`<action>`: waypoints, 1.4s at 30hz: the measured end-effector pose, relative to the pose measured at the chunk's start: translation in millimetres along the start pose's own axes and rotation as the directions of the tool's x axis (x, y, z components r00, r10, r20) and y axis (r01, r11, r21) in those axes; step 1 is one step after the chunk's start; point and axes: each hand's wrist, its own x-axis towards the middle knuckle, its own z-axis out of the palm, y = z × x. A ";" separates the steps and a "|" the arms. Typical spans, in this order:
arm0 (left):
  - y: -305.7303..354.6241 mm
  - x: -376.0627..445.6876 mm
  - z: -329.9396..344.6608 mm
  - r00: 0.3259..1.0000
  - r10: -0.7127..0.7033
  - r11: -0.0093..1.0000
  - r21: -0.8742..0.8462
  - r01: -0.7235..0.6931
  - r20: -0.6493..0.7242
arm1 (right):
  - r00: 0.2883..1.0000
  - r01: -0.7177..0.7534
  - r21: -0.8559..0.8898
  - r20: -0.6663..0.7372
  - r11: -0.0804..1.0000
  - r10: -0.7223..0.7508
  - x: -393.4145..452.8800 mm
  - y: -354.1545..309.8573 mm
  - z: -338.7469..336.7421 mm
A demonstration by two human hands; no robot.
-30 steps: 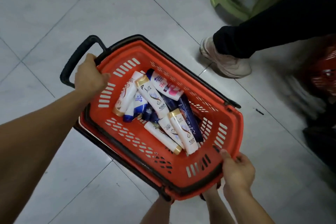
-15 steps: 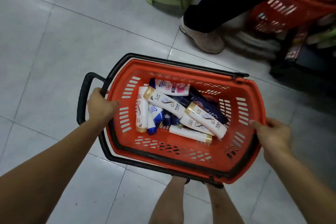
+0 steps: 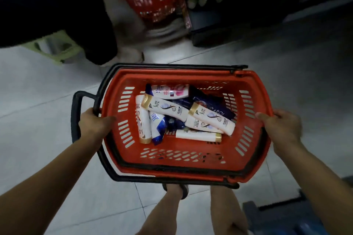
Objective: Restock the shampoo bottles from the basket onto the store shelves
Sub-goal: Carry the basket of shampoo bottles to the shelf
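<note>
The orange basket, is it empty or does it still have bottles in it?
Not empty. The orange basket holds a jumble of shampoo bottles lying flat, with the left hand and right hand gripping its ends.

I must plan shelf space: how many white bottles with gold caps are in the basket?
4. One lies at the left, one across the middle, one at the right, one nearest the person. Others may be hidden beneath.

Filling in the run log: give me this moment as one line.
left hand: grips basket left rim | right hand: grips right rim | shampoo bottles: all lying inside | stage: carrying, none shelved
</note>
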 end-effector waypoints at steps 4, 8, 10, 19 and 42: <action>67.7 -34.0 55.8 0.992 0.115 0.985 0.122 -0.119 0.044 | 0.989 -0.091 0.159 -0.102 0.983 0.108 35.0 37.6 -61.9; 133.2 -75.9 122.7 0.960 0.269 0.930 0.237 -0.281 0.082 | 0.949 -0.188 0.297 -0.190 0.936 0.251 54.8 86.3 -126.6; 164.3 -95.4 156.2 0.936 0.332 0.885 0.304 -0.353 0.119 | 0.915 -0.230 0.357 -0.239 0.905 0.327 59.7 111.4 -151.4; 302.5 -217.2 331.7 0.680 0.549 0.479 0.483 -0.733 0.487 | 0.602 -0.358 0.672 -0.365 0.648 0.711 60.8 187.7 -262.5; 508.1 -622.5 731.6 -0.052 0.276 -0.374 0.057 -0.926 0.960 | 0.090 0.054 0.953 0.292 -0.298 0.952 138.7 234.7 -330.6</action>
